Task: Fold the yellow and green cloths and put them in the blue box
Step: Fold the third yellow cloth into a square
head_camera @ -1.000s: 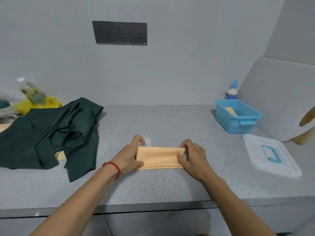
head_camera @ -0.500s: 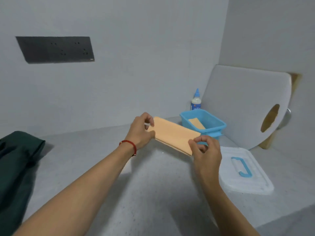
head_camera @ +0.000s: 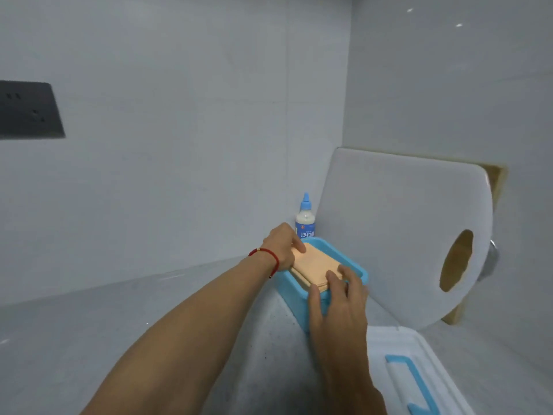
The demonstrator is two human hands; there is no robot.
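Key relation: the folded yellow cloth [head_camera: 317, 271] spans the gap between your two hands, directly over the open blue box [head_camera: 356, 266], so the coming move looks like a short drop straight down rather than any reach sideways.
Long axis: the cloth's length runs from your left hand [head_camera: 281, 247] at its far end to your right hand [head_camera: 338, 298] at its near end, roughly in line with the length of the box beneath it.
Left hand: you hold the far end, your thumb lying on top of the cloth and your other fingers hidden behind or under it.
Right hand: you pinch the near end, fingers curled over the top edge, your thumb running down the outside of the box's near wall.
Nearer hand: your right hand is closer to you and covers the near rim; your left reaches further out, next to the bottle [head_camera: 305, 218].
Cloth against box: it sits level with the rim or just inside; you cannot tell whether it touches the bottom or anything already in there.
Green cloth: out of sight here, so in all likelihood it is not yet in the box.
Lid [head_camera: 419, 372]: lies just to the outside of your right forearm, off the box.
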